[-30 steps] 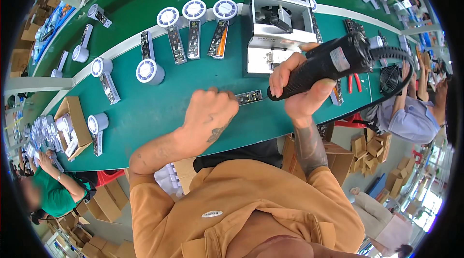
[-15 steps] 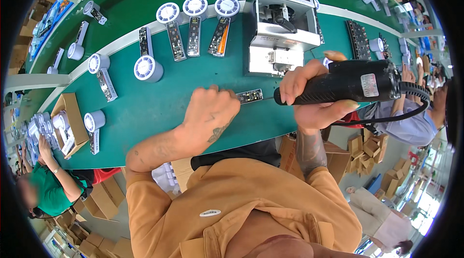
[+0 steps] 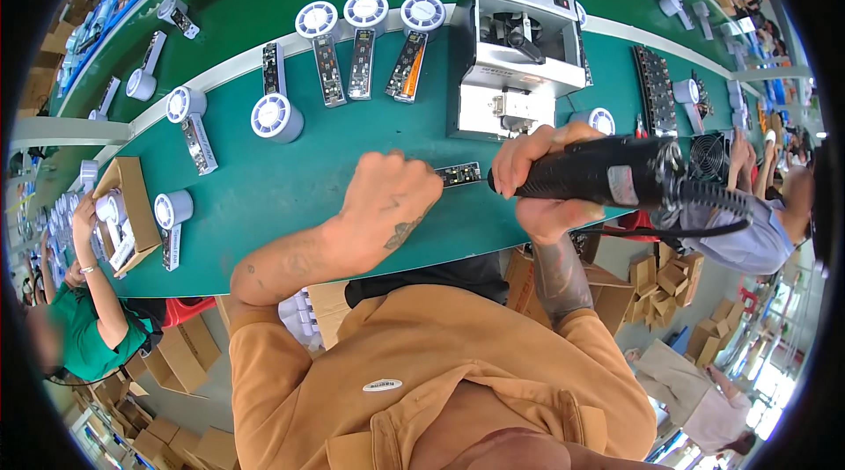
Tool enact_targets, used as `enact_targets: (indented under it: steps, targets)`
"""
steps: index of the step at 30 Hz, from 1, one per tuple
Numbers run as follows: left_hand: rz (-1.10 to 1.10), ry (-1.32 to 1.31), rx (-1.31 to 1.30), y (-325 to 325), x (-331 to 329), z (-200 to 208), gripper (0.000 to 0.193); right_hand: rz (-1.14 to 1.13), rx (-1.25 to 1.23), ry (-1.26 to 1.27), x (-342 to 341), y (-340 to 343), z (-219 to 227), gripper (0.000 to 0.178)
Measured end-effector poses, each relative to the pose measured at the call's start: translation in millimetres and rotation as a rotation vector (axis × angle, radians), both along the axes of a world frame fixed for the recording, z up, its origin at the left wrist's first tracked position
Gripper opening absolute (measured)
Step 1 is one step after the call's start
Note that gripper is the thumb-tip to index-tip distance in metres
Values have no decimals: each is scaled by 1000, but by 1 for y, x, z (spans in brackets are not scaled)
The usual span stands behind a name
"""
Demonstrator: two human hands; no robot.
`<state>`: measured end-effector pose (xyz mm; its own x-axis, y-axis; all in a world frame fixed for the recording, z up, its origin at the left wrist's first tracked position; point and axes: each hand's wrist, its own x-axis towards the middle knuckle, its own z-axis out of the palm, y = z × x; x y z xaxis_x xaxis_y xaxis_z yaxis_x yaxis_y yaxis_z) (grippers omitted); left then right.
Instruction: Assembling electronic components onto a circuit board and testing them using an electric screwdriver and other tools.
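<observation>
My left hand (image 3: 387,201) is closed around what looks like a handheld fan, its round head hidden. Out past my knuckles sticks its narrow handle with a bare circuit board (image 3: 461,175), near the table's middle. My right hand (image 3: 547,216) grips a thick black electric screwdriver (image 3: 607,175), lying nearly level and pointing left. Its nose is close to the free end of the handle; whether the bit touches a screw is too small to tell. A cable runs from the screwdriver's rear end.
A silver screw feeder (image 3: 519,72) stands just beyond my right hand. Several white fans (image 3: 278,121) with exposed boards lie across the green table (image 3: 255,197). At left, a person in green reaches to an open carton (image 3: 141,219). Another person works at far right.
The screwdriver's rear has swung nearer to me and its nose has come closer to the handle's end. My left hand shifted slightly right. The person in green raised an arm at the carton.
</observation>
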<state>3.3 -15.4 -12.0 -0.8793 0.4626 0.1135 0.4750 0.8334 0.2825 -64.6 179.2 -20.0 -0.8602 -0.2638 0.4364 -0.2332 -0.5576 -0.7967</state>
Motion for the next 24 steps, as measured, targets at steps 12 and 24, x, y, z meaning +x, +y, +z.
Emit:
enact_targets:
  steps: [12, 24]
  targets:
    - [-17, 100, -240, 19, -4, -5, 25, -305, 15, 96, -24, 20, 65, 90]
    - [46, -178, -54, -24, 6, 35, 65, -199, 99, -98, -14, -19, 54, 97]
